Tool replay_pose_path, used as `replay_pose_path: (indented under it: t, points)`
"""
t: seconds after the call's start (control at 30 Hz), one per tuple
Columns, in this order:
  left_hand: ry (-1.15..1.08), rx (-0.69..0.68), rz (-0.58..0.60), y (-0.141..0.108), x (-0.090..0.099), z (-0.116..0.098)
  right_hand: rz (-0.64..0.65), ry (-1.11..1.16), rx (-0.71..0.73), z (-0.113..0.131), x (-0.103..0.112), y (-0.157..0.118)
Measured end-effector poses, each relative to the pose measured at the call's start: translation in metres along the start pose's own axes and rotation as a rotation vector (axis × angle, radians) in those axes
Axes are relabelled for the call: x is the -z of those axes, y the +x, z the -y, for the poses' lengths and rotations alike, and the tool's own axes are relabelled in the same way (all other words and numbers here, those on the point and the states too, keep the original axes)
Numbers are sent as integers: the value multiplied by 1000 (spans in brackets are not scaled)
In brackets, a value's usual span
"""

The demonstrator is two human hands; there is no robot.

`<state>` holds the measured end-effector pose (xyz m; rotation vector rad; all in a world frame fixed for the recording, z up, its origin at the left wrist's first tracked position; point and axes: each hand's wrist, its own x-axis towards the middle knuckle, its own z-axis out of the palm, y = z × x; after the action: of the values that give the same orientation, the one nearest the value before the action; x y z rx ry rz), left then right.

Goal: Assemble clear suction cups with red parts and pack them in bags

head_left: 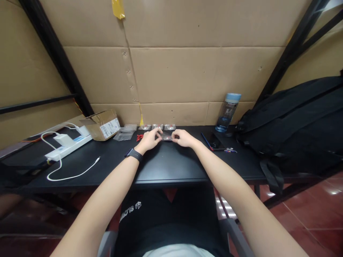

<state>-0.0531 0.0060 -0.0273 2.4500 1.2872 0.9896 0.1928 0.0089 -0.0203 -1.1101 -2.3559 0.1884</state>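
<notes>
A small clear plastic packet point(166, 137) lies between my two hands, low over the back of the black table point(168, 162). My left hand point(152, 139), with a dark watch on its wrist, pinches the packet's left end. The right end is pinched by the fingers of my right hand point(183, 137). What the packet contains is too small to make out. Just behind my hands, several similar clear packets point(169, 127) sit in a row along the cardboard wall. Some small red pieces point(139, 137) lie left of my left hand.
Flat clear plastic bags point(125, 132) lie beside an open cardboard box point(103, 125) at the back left. Further left are a white power strip point(70, 146) and a white cable point(77, 176). To the right are a dark phone point(213, 140), keys point(230, 150), a water bottle point(227, 113) and a black backpack point(297, 121).
</notes>
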Motion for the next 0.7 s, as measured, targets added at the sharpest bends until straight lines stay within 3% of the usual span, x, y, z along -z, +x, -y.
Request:
replay_pose_path:
  t: [0.17, 0.33, 0.47, 0.57, 0.7]
  points:
    - [-170, 249, -37, 4, -8, 6, -24, -43, -337, 6, 7, 2]
    - [-91, 371, -47, 4, -6, -7, -1, -41, -460, 12, -1, 3]
    - [114, 346, -36, 0, -1, -19, -50, -188, -387, 18, -14, 0]
    - [200, 304, -15, -3, -1, -19, -105, -236, -255, 22, -16, -2]
    - [302, 177, 19, -5, -4, -14, -37, -245, -46, 24, -14, -2]
